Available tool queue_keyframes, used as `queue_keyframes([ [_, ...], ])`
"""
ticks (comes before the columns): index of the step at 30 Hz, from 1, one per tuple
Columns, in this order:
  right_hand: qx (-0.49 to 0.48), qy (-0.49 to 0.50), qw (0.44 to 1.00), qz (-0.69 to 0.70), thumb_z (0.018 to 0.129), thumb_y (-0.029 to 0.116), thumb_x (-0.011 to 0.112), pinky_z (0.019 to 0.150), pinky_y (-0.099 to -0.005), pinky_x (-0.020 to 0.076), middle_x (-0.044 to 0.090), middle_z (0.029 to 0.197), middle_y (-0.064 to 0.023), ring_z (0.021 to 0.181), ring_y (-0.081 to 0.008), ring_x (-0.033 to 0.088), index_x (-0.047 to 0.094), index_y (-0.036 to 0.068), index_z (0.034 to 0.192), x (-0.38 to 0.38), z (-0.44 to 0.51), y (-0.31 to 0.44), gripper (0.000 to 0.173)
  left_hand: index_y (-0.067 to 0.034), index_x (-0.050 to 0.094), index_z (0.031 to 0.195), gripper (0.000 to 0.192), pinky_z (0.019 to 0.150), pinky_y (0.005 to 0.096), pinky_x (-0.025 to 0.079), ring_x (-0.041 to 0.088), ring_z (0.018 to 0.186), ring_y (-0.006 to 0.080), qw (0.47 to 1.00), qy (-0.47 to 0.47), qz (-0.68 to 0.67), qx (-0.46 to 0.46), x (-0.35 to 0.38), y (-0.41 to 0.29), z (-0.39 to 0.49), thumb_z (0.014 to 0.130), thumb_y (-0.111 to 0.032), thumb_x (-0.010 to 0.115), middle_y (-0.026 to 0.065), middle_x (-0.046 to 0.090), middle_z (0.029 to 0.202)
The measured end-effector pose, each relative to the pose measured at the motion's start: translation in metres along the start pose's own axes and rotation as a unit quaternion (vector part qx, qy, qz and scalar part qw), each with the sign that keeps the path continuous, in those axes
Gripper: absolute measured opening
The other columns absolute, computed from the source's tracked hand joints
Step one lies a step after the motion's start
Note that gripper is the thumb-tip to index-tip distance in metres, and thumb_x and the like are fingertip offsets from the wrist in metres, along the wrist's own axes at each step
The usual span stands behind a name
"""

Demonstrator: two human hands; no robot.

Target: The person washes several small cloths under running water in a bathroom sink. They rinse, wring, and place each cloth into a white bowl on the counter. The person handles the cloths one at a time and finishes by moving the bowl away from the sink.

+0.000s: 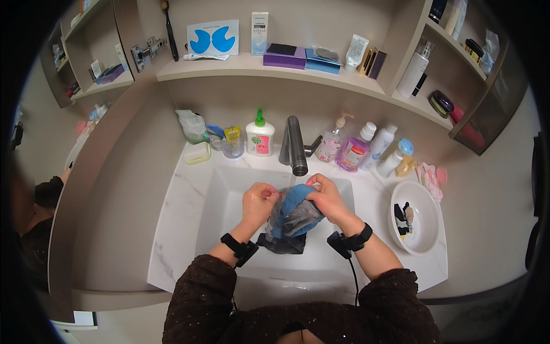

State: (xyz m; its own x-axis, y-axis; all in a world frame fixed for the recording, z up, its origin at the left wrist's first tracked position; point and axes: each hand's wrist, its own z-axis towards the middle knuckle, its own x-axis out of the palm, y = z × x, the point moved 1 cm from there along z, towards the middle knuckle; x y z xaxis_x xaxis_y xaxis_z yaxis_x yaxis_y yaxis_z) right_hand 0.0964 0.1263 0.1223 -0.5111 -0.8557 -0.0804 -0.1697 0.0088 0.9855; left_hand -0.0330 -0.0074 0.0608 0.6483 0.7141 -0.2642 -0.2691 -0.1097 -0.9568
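Over the white sink basin my left hand pinches the left edge of a wet grey and blue cloth, which is thin and looks like mesh in places. On its upper right, my right hand grips the blue band of the same cloth. A dark wet cloth lies in the basin just below it. The dark metal faucet stands right behind my hands, its spout above the cloth, and a thin stream of water seems to fall from it.
Behind the basin stand a hand soap bottle, a purple mouthwash bottle and several other bottles. A soap dish is at the left. On the right, a white plastic basin holds small cloth items. An open cabinet door flanks the counter.
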Motion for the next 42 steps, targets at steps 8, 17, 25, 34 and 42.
queue_keyframes([
  [8, 0.067, 0.065, 0.993, 0.076, 0.082, 0.015, 0.058, 0.062, -0.0251, 0.0456, 0.061, 0.078, -0.0049, 0.069, -0.0106, 0.056, 0.06, -0.001, 0.079, -0.018, 0.003, 0.021, 0.016, -0.004, 0.056, 0.093, 0.025, 0.074, 0.0245, 0.045, 0.055, 0.084, 0.013, 0.986, 0.073, -0.12, 0.084, -0.008, -0.025, 0.002, 0.071, 0.0, 0.065, 0.0018, 0.056, 0.091],
  [17, 0.062, 0.144, 0.961, 0.23, 0.085, 0.015, 0.058, 0.072, -0.0258, 0.0495, 0.063, 0.092, -0.0082, 0.081, -0.0142, 0.061, 0.06, -0.002, 0.097, -0.015, -0.016, 0.042, 0.022, -0.003, 0.051, 0.088, 0.038, 0.071, 0.0345, 0.047, 0.058, 0.084, 0.0244, 0.996, 0.075, 0.057, 0.008, 0.029, -0.027, -0.018, 0.061, -0.014, 0.075, 0.0144, 0.057, 0.094],
  [25, -0.033, 0.187, 0.932, 0.307, 0.081, -0.001, 0.051, 0.087, -0.032, 0.0463, 0.059, 0.107, -0.0136, 0.098, -0.0212, 0.058, 0.049, -0.005, 0.116, -0.043, -0.029, 0.053, 0.035, -0.001, 0.056, 0.096, 0.025, 0.061, 0.0313, 0.048, 0.061, 0.07, 0.0239, 0.988, 0.03, 0.144, 0.043, 0.02, 0.028, -0.014, 0.077, -0.015, 0.062, 0.0132, 0.06, 0.077],
  [34, 0.057, 0.028, 0.99, 0.125, 0.082, 0.002, 0.051, 0.077, -0.028, 0.0492, 0.063, 0.094, -0.0092, 0.086, -0.0163, 0.061, 0.059, -0.006, 0.102, -0.072, -0.019, 0.016, 0.023, -0.005, 0.057, 0.086, 0.011, 0.051, 0.0218, 0.045, 0.056, 0.061, 0.0083, 0.967, 0.007, -0.205, -0.15, -0.04, 0.051, 0.018, 0.087, -0.016, 0.055, 0.0007, 0.059, 0.075],
  [42, 0.01, -0.052, 0.97, -0.236, 0.074, 0.009, 0.056, 0.07, -0.0304, 0.0483, 0.066, 0.086, -0.0121, 0.074, -0.0229, 0.062, 0.066, 0.003, 0.095, -0.094, 0.015, -0.059, 0.024, 0.0, 0.061, 0.083, 0.015, 0.062, 0.0306, 0.05, 0.061, 0.069, 0.0178, 0.902, 0.091, -0.32, -0.275, -0.041, 0.006, 0.012, 0.082, -0.013, 0.053, 0.0074, 0.062, 0.08],
])
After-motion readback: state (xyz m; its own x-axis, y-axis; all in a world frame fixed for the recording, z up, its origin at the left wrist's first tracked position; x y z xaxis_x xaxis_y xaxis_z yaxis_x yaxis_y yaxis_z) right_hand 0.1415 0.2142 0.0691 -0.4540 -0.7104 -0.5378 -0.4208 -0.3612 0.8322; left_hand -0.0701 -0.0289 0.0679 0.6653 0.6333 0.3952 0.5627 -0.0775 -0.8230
